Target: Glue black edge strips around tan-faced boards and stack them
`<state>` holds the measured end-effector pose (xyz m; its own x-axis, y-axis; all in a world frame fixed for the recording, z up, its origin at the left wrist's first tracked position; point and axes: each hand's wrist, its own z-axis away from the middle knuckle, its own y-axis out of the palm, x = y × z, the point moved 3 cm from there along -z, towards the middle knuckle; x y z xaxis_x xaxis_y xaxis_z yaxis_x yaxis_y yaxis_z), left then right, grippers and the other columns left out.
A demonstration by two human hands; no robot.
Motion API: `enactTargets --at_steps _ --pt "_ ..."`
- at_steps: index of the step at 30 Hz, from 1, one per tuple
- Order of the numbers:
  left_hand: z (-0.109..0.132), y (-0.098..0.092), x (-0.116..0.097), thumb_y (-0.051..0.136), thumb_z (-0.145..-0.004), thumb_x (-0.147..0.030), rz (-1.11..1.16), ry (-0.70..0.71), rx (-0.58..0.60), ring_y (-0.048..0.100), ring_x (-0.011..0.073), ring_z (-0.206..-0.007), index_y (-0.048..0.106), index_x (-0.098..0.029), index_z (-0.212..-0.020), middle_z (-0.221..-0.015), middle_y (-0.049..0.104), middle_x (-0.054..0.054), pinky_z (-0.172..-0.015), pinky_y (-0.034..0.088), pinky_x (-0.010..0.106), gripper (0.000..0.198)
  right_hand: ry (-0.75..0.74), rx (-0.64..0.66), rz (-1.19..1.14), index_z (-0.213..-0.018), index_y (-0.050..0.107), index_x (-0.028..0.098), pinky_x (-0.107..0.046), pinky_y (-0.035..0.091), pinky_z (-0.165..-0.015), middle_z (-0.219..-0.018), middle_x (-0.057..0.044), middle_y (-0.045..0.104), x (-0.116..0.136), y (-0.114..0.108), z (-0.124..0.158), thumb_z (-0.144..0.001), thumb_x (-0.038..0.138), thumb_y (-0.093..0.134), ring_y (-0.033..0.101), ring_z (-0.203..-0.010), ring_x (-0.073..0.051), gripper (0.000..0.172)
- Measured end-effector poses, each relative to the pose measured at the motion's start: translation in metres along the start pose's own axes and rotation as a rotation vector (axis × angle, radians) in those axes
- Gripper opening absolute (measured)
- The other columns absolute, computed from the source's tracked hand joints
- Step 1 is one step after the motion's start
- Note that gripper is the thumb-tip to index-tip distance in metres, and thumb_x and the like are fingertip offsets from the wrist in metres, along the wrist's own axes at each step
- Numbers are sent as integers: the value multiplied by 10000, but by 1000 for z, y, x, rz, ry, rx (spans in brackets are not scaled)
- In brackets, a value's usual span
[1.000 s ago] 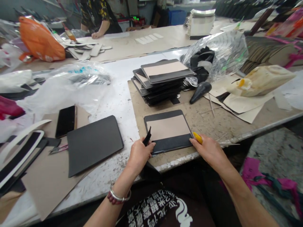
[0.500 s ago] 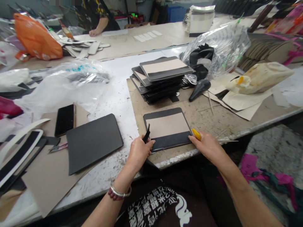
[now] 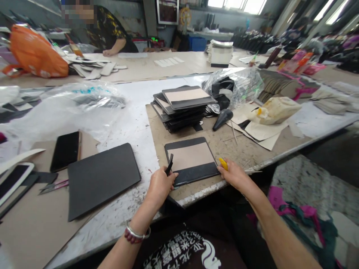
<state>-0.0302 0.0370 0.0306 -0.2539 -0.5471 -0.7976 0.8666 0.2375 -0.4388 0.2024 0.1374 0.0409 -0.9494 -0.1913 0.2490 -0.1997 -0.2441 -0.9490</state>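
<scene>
A dark panel (image 3: 196,178) with a beige patch lies flat near the table's front edge. My left hand (image 3: 161,185) is closed at its lower left corner, thumb on the panel. A narrow black piece (image 3: 169,164) sticks up from those fingers; its kind is unclear. At the lower right corner, my right hand (image 3: 234,175) touches the panel with its fingertips. It is closed around a yellow-handled tool (image 3: 223,163), whose working end I cannot make out. Behind the panel stands a stack of similar panels (image 3: 185,108).
To the left lie a plain dark panel (image 3: 103,179), a phone (image 3: 66,151) and small snips (image 3: 54,185). A black teardrop-shaped object (image 3: 223,118) and a pale yellowed container (image 3: 280,109) sit to the right. Across the table, a person (image 3: 112,33) leans on another work surface.
The camera view has tilted up, showing more of the room behind. Both hands keep their places at the panel's corners, and the panel has not visibly moved on the table.
</scene>
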Motion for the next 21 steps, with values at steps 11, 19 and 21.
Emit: enactTargets --at_steps 11,19,21 --pt "31 -29 17 532 -790 -242 19 221 -1 641 193 -737 660 -178 -851 -751 693 25 -648 481 253 155 -173 -132 158 -815 544 211 -265 328 -530 -644 -29 610 54 -6 54 -884 354 444 603 -608 -202 188" --pt "43 -24 24 505 -719 -47 -302 337 117 571 233 -1061 551 -254 -1213 -1151 628 58 -948 398 348 537 -525 -155 145 -866 563 185 -256 403 -677 -836 -50 616 106 9 51 -824 309 593 575 -813 -181 135" --pt "41 -24 22 509 -715 -48 -328 298 127 580 250 -1047 541 -265 -1224 -1141 633 66 -928 410 362 554 -546 -122 179 -854 572 188 -248 402 -665 -840 -48 617 111 10 46 -814 283 608 573 -820 -177 110"
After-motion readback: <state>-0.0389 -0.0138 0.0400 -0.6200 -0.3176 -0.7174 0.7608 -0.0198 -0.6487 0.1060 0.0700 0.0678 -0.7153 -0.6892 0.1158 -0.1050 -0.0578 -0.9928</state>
